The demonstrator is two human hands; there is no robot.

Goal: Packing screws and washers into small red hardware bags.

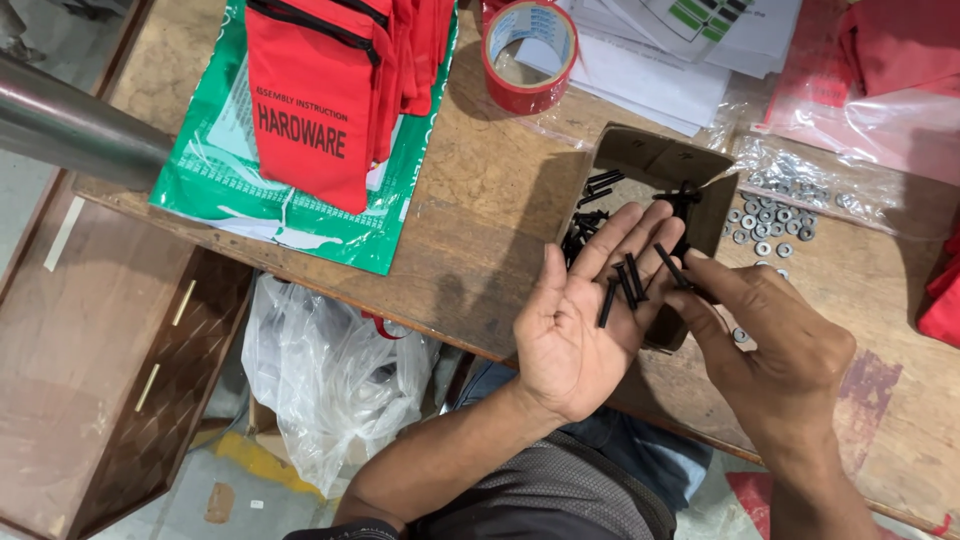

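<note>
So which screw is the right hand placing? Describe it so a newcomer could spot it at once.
Start at the open cardboard box of black screws on the wooden table. In front of it lies the upturned left hand with screws on its fingers. The one meant is the black screw pinched by the right hand, slanting apart from the palm's cluster.

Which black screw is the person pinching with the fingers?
The slanted black screw at the fingertips of the open left hand. The right hand pinches it; the other screws lie loose on the left fingers.
</note>
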